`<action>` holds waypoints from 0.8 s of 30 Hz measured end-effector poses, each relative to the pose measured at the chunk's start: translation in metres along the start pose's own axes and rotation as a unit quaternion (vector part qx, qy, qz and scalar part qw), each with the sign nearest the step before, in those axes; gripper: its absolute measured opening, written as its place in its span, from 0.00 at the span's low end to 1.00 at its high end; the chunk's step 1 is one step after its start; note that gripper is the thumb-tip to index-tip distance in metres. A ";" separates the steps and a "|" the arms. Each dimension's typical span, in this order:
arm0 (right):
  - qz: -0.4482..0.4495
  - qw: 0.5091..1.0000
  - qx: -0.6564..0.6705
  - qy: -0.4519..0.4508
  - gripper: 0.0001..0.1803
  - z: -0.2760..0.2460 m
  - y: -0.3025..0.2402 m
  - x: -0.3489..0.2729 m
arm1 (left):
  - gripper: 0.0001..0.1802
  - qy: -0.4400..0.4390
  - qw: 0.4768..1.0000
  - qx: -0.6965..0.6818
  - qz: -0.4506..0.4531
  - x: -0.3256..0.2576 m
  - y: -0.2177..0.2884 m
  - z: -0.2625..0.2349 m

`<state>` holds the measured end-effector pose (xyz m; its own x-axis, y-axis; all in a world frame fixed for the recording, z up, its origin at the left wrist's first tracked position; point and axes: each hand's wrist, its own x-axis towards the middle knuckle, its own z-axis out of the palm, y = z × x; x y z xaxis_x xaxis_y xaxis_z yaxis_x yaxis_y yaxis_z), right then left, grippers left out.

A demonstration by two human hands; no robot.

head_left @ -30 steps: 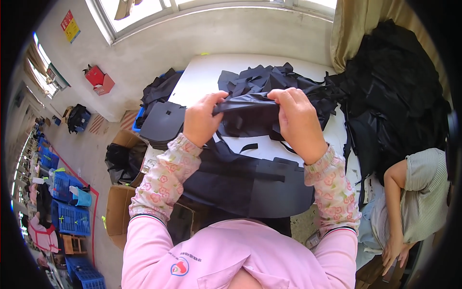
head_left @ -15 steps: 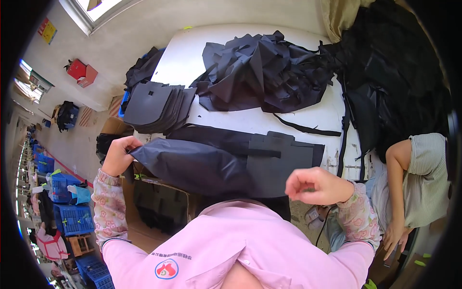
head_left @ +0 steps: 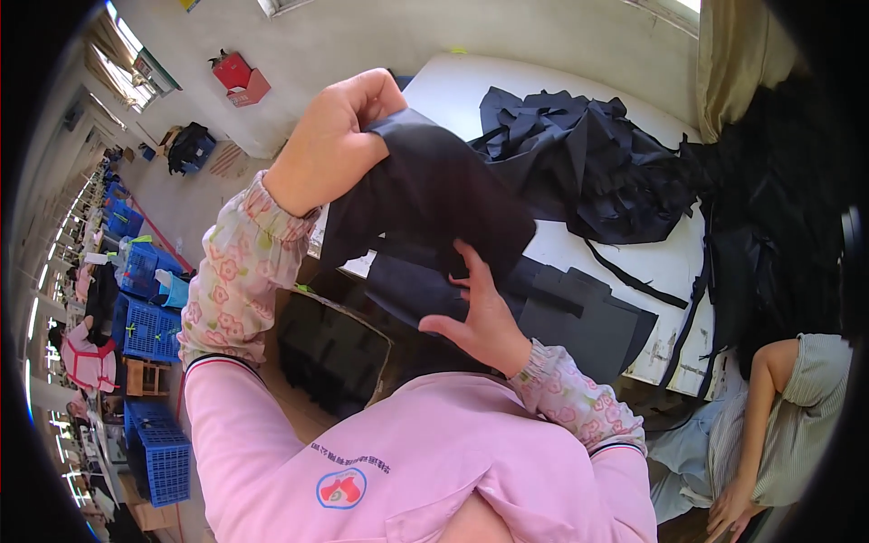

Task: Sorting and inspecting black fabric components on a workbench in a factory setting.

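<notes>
My left hand (head_left: 339,140) is raised over the table's left side, thumb and fingers closed on the edge of a black fabric piece (head_left: 439,195). The cloth hangs down and spreads to the right of that hand. Just below its lower edge is my right hand (head_left: 480,312), fingers spread and holding nothing; a fingertip overlaps the cloth, and I cannot tell whether it touches. Beneath, a black fabric strip (head_left: 412,281) lies along the table's near edge, with a flat dark grey panel (head_left: 584,317) at its right end. The lifted cloth hides the table's left part.
A heap of crumpled black fabric (head_left: 588,167) covers the far part of the white table (head_left: 444,81). More black cloth (head_left: 769,217) hangs at the right, above a seated person in a striped shirt (head_left: 815,416). An open box (head_left: 330,353) stands below the table at left.
My left hand has lifted the black fabric piece up and to the right, off the table. The right hand has moved left, opening its fingers. The view has turned left.
</notes>
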<state>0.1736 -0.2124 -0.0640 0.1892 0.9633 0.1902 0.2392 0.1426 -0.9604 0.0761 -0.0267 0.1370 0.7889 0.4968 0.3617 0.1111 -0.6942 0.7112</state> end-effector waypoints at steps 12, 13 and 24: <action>-0.218 0.857 -0.320 0.340 0.26 -0.076 0.018 0.068 | 0.06 -0.051 0.981 -0.162 -0.092 -0.033 -0.008 -0.035; -0.238 0.862 -0.321 0.313 0.21 -0.088 0.014 0.063 | 0.05 -0.058 0.986 -0.122 -0.103 -0.036 -0.014 -0.038; 0.172 0.962 -0.077 -0.198 0.10 -0.192 -0.070 -0.065 | 0.08 -0.175 0.945 0.219 -0.170 -0.090 -0.128 -0.046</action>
<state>0.3275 -0.3290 0.0302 -0.0882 0.9627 -0.2558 0.3709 -0.2066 -0.9054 -0.0365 0.0413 0.0414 0.8060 0.5798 -0.1190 0.5727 -0.7129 0.4047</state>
